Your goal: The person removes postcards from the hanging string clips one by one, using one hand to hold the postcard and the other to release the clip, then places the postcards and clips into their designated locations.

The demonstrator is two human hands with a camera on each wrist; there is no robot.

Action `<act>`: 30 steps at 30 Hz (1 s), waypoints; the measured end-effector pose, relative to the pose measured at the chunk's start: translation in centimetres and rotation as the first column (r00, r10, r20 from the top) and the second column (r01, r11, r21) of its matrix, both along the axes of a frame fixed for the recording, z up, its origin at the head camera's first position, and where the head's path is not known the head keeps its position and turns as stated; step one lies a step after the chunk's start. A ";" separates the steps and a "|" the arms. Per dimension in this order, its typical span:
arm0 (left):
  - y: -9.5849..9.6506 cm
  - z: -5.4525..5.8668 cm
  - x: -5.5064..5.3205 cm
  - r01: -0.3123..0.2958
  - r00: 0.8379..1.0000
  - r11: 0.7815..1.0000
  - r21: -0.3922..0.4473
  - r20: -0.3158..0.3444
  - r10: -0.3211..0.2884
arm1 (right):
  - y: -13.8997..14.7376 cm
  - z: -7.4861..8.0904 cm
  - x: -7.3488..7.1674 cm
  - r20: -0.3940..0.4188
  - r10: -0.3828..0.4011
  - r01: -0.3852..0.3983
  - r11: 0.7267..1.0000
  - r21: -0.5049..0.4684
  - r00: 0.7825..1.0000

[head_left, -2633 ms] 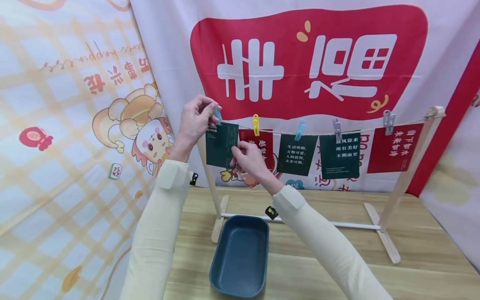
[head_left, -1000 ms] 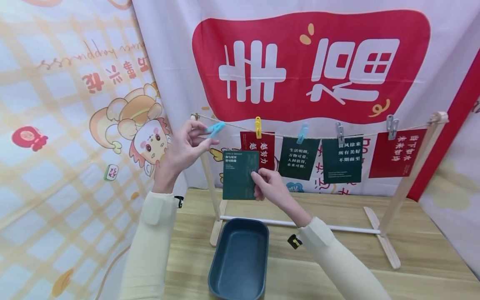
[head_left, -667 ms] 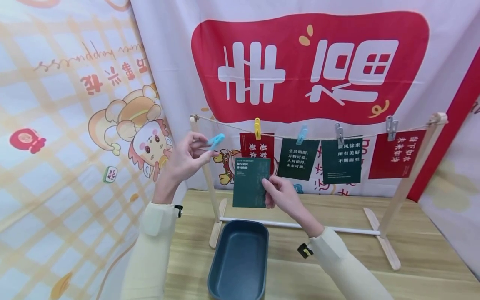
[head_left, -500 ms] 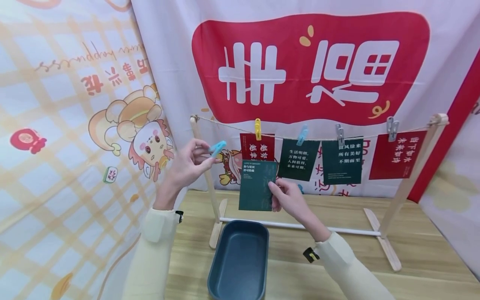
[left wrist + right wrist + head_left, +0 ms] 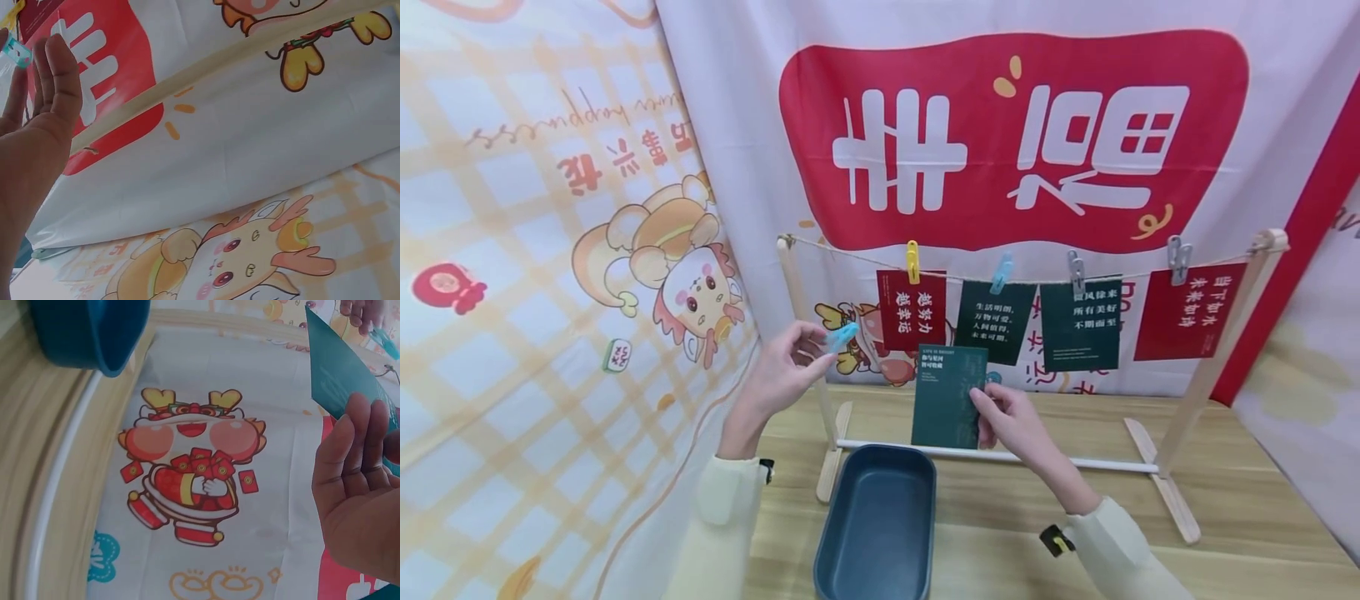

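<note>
While your left hand (image 5: 786, 367), mid-frame, pinches a slim light-blue plastic clip (image 5: 845, 336), exact grip unclear, your right hand (image 5: 1017, 423) edge-grips a rectangular green paper card (image 5: 945, 402), leaving it readable.
</note>
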State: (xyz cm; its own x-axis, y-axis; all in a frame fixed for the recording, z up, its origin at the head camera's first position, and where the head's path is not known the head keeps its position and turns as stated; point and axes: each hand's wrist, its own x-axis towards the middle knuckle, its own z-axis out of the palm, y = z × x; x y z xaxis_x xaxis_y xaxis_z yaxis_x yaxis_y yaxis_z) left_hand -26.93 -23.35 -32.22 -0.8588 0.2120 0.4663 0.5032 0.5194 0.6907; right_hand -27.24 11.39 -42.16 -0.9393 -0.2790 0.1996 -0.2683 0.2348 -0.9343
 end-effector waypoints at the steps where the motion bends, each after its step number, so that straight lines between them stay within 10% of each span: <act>1: 0.0 -0.3 0.0 -0.011 1.000 1.000 -0.002 -0.006 0.011 | 0.3 -0.2 0.1 0.008 -0.003 0.003 1.000 0.003 1.000; 17: 1.3 -6.6 0.2 -0.010 0.998 0.999 -0.053 0.069 0.013 | 6.5 -5.3 2.4 0.260 -0.158 0.138 0.986 0.095 0.953; 30: 2.8 -11.6 -0.3 0.063 0.971 0.984 -0.170 0.240 -0.020 | 10.0 -9.3 4.3 0.361 0.047 -0.091 0.990 0.107 0.931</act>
State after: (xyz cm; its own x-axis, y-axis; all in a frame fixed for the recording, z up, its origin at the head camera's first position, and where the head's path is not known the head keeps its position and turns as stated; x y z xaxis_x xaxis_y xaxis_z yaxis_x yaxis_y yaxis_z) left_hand -27.24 -20.52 -43.82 -0.9286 0.3098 0.2041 0.3606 0.6246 0.6927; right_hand -22.94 21.39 -51.46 -0.9197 -0.3468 -0.1843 0.0583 0.3434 -0.9374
